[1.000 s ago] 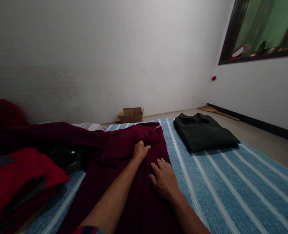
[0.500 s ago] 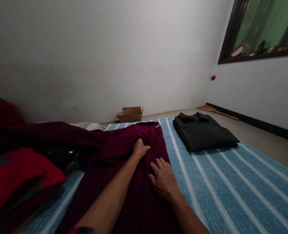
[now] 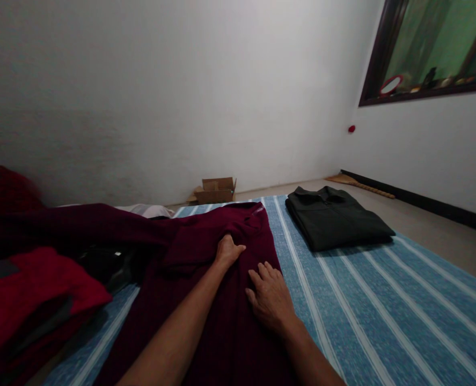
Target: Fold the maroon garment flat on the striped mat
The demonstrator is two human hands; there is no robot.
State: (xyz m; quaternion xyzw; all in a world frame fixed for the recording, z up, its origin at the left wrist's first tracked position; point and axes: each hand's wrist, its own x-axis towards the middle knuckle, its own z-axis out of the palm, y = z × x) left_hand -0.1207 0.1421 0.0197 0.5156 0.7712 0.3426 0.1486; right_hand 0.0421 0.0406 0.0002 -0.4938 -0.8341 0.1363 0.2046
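A maroon long-sleeved garment (image 3: 205,316) lies spread on the bed in front of me, with one long sleeve (image 3: 101,217) reaching away to the left. My left hand (image 3: 228,251) is on its upper part, where the cloth bunches. The thumb sticks out to the right, while the other fingers are hidden in the fabric. Lower and to the right, my right hand (image 3: 270,295) rests on the garment's right side, palm down, fingers spread. To the right lies a folded dark green collared garment (image 3: 338,222), apart from both hands.
A blue bedcover (image 3: 366,311) with white stripes lies underneath. Red and grey clothing (image 3: 40,305) is heaped at left beside a shiny black item (image 3: 104,260). Beyond the bed, a cardboard box (image 3: 215,190) stands by the wall. A window (image 3: 434,53) is at upper right.
My left hand has shifted very slightly left and toward me on the maroon cloth. The right hand stays in the same place. The view has tilted slightly.
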